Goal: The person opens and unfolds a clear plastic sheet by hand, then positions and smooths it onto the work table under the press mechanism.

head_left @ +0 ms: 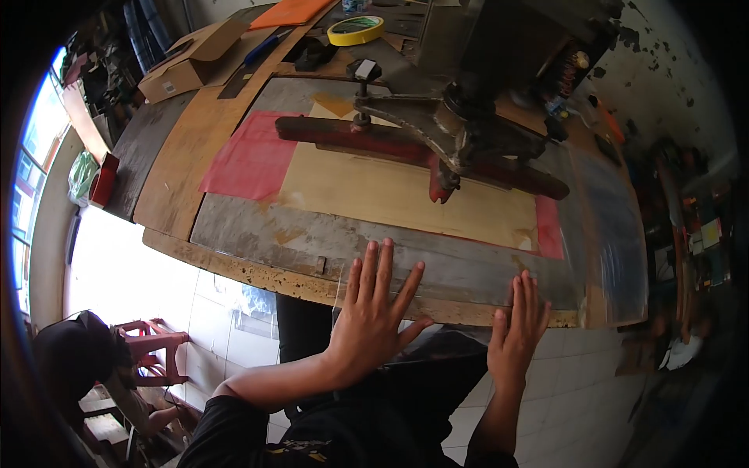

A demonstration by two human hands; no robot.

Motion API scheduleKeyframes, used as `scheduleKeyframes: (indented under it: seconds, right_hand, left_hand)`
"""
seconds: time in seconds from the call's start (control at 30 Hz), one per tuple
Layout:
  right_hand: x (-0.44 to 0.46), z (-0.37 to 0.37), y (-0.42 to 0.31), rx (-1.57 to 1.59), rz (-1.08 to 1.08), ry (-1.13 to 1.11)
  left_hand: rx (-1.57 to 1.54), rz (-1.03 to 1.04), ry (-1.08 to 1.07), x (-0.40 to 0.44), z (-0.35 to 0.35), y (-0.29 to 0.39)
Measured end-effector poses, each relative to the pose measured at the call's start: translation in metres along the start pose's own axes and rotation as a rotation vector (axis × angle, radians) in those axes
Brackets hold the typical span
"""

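Observation:
My left hand [373, 308] lies with its fingers spread on the front edge of the worn grey plate [257, 228]. A clear plastic sheet [460, 269] appears to be under my hands, draping over the table edge; its outline is hard to make out. Farther right, my right hand [516, 331] rests fingertips forward at the same edge, fingers stretched out. Beyond them is a cream sheet [367, 191], with red patches [248, 156] at its two ends. A machine arm with a long red bar [359, 139] hangs over the cream sheet.
A yellow tape roll [356, 30], a cardboard box [187, 66] and a blue pen-like tool [261, 49] are at the back left. The machine's dark column [484, 47] rises behind. A person [86, 366] crouches at lower left near a red stool [152, 351].

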State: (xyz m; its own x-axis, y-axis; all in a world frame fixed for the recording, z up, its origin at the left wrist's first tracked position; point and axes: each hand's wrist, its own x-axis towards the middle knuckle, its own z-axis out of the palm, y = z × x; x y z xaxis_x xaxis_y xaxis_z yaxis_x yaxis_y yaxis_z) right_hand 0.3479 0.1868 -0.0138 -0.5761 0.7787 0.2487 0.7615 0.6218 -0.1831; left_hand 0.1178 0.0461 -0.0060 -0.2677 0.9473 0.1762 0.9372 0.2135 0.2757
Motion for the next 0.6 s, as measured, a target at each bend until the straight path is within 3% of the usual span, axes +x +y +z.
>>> scheduleKeyframes:
  seconds: [0.6]
  right_hand:
    - [0.0015,0.0009,0.0006,0.045,0.034,0.02]
  left_hand:
    - [-0.067,-0.03,0.015,-0.0009,-0.0032,0.001]
